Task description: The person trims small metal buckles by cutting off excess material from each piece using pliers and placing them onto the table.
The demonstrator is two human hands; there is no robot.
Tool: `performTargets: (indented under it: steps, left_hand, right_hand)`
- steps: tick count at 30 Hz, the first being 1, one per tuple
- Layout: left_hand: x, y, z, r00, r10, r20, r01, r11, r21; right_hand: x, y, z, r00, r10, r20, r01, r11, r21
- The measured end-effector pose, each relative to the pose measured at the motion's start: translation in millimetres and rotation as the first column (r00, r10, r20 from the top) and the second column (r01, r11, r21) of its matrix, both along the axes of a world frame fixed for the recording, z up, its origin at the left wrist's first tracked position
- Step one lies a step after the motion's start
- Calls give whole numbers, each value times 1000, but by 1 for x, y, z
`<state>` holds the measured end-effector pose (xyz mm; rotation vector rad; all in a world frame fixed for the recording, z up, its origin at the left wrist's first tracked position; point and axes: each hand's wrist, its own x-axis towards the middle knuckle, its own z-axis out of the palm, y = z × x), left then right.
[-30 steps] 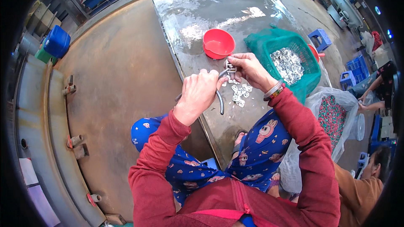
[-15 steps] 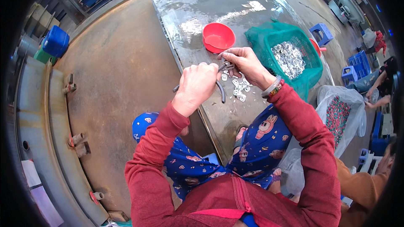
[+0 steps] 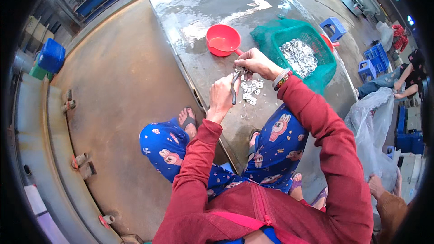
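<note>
My left hand [image 3: 220, 95] is closed around the dark handles of a pair of pliers [image 3: 234, 89]. Its jaws are up at my right hand [image 3: 256, 63], whose fingers pinch small silvery metal pieces [image 3: 242, 70]. The exact shape of these pieces is partly hidden by my fingertips. Just below my hands, a loose pile of small flat metal pieces [image 3: 250, 94] lies on the grey slab [image 3: 194, 58], with tiny scraps around it. Beyond my hands stands a red plastic dipper [image 3: 224, 40], its handle running toward my right fingers.
At right, a green basket [image 3: 289, 36] draped in green netting holds many silvery pieces [image 3: 299, 58]. A blue stool [image 3: 333, 29] stands past it. Other people's hands [image 3: 376, 185] are at a clear plastic bag [image 3: 373, 126]. A blue canister [image 3: 51, 56] stands far left.
My left hand has turned and come in closer to my right, and the pliers' spread handles have come together. At right, the plastic bag has been pulled up by another person. The view has shifted slightly.
</note>
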<state>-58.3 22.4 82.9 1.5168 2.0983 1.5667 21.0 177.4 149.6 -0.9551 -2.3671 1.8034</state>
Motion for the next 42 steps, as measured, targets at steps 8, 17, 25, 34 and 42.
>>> performTargets:
  steps: [8,17,25,34,42]
  left_hand:
    - [26,-7,-34,967,-208,149,256,812,-525]
    - [102,1,-130,988,-137,74,149,691,-708]
    - [113,10,-165,945,-312,-97,96,550,-830]
    - [121,12,-163,863,-461,-209,47,485,-873]
    - [116,10,-156,884,-430,-183,22,428,-903]
  right_hand:
    - [76,33,-120,991,-132,8,131,973,-193]
    - [168,-48,-277,594,-777,208,489,144,-861]
    - [170,-72,-293,723,-664,188,622,508,-596]
    - [166,-95,-287,688,-705,172,662,512,-547]
    - [155,-97,-275,627,-761,166,685,437,-583]
